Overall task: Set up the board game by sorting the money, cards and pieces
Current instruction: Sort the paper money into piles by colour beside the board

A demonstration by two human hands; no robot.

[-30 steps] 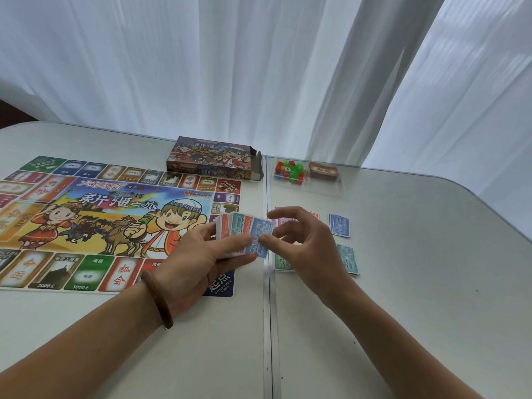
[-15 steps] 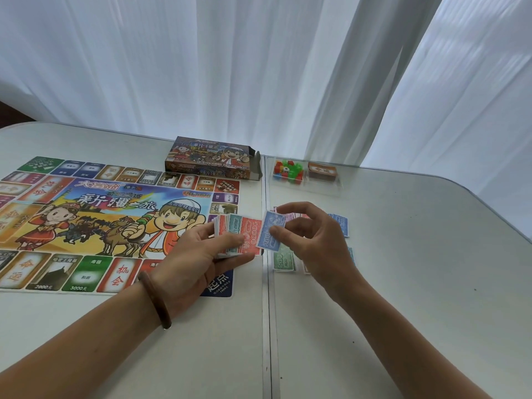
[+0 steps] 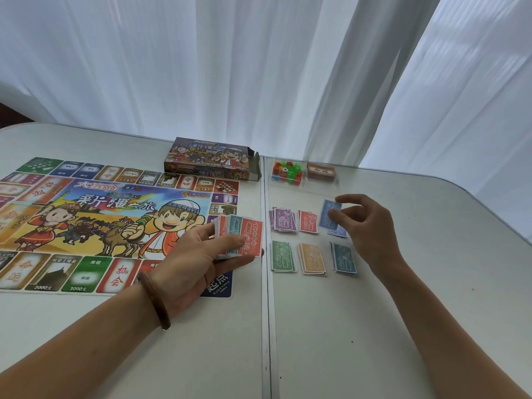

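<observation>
Sorting the money: the right hand (image 3: 371, 228), beside the left hand (image 3: 187, 263) half a second ago, has carried a blue note (image 3: 329, 214) outward and pinches it loosely just above the blue pile (image 3: 339, 232); the left hand grips the unsorted fan of notes (image 3: 247, 237), so sorting is unfinished

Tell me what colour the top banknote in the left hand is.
Red, marked 10000: the top banknote in the left hand, head view.
</observation>
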